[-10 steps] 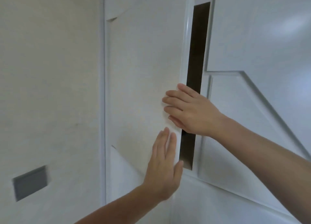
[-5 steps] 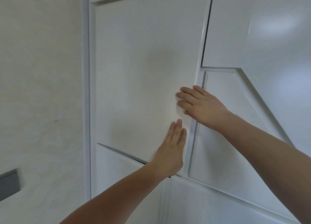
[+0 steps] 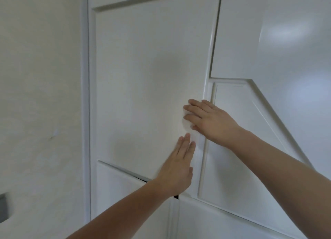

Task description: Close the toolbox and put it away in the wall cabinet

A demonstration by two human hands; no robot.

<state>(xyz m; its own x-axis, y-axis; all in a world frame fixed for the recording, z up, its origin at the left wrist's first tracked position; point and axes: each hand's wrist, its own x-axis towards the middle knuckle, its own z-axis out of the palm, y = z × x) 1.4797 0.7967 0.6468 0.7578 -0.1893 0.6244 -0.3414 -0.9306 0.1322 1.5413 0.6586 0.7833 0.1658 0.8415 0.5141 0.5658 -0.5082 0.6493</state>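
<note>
The white wall cabinet door (image 3: 143,81) fills the middle of the view and sits flush with its frame, with no dark gap along its right edge. My left hand (image 3: 177,168) lies flat on the door's lower right corner, fingers together and pointing up. My right hand (image 3: 207,120) presses flat near the door's right edge, fingers pointing left. Both hands hold nothing. The toolbox is not in view.
A neighbouring white cabinet panel (image 3: 241,149) with an angled edge lies to the right, and a glossy white panel (image 3: 286,41) above it. A plain cream wall (image 3: 41,95) is on the left, with a grey plate (image 3: 3,208) at its lower left edge.
The door has swung from ajar, with a dark gap at its right edge, to fully shut. Both hands followed it, staying flat on its surface.
</note>
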